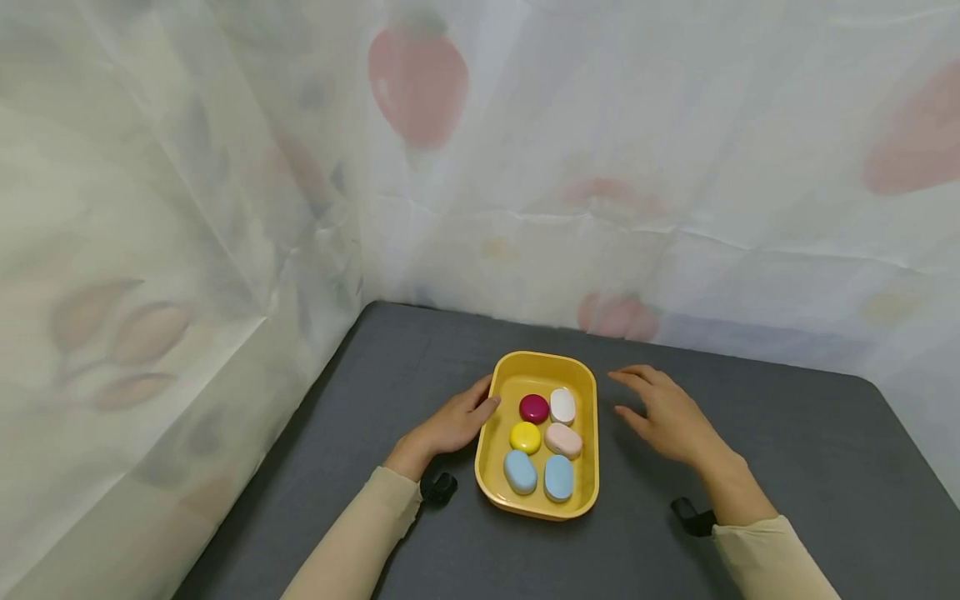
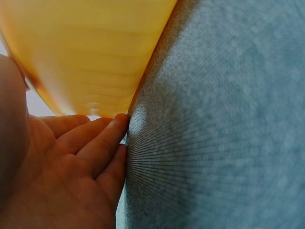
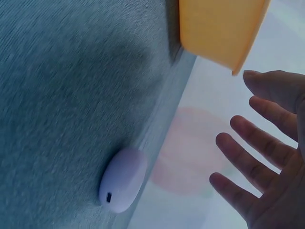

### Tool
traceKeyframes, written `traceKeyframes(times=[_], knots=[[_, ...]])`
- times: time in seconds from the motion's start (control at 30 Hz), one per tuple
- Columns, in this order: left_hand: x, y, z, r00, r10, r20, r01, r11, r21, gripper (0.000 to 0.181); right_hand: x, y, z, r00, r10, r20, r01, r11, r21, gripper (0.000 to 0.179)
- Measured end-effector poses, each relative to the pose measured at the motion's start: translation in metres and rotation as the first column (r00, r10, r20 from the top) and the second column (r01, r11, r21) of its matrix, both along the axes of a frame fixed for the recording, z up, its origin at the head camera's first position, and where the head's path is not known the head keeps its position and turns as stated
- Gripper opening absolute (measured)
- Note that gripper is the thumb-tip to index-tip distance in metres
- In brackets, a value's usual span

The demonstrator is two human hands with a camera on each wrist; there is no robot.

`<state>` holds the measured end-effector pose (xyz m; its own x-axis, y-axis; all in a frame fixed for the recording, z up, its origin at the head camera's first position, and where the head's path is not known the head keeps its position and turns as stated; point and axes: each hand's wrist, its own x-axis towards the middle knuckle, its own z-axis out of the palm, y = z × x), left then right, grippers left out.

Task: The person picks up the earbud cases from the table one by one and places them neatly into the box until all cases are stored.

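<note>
A yellow tray (image 1: pixel 537 506) lies on the dark table, with several smooth rounded pieces inside. Among them are a dark red one (image 1: pixel 534 408), a white one (image 1: pixel 562 406), a yellow one (image 1: pixel 525 437), a pale pink one (image 1: pixel 563 441) and two light blue ones (image 1: pixel 521 472). My left hand (image 1: pixel 452 423) holds the tray's left side, thumb over the rim and fingers against the outer wall. To the tray's right, my right hand (image 1: pixel 671 417) hovers apart from it, fingers spread and holding nothing. Near that hand, a lavender oval piece (image 3: pixel 124 180) with a small dark slot rests on the table.
The grey table (image 1: pixel 787 450) has rounded far corners. White cloth walls (image 1: pixel 675 167) with printed fruit stand right along its back and left edges. A black wrist strap (image 1: pixel 438 489) shows at the left wrist and another (image 1: pixel 692 517) at the right.
</note>
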<state>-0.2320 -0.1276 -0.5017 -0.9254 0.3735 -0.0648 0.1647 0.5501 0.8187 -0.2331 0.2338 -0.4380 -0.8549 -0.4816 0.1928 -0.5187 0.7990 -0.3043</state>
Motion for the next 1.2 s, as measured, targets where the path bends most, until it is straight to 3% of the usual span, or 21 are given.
traceKeyframes(times=[1.2], knots=[[0.0,0.0,0.0,1.0,0.003,0.01,-0.003,1.0,-0.019,0.06,-0.001,0.041,-0.015,0.993,-0.095,0.074,0.086,0.99,0.109,0.057]])
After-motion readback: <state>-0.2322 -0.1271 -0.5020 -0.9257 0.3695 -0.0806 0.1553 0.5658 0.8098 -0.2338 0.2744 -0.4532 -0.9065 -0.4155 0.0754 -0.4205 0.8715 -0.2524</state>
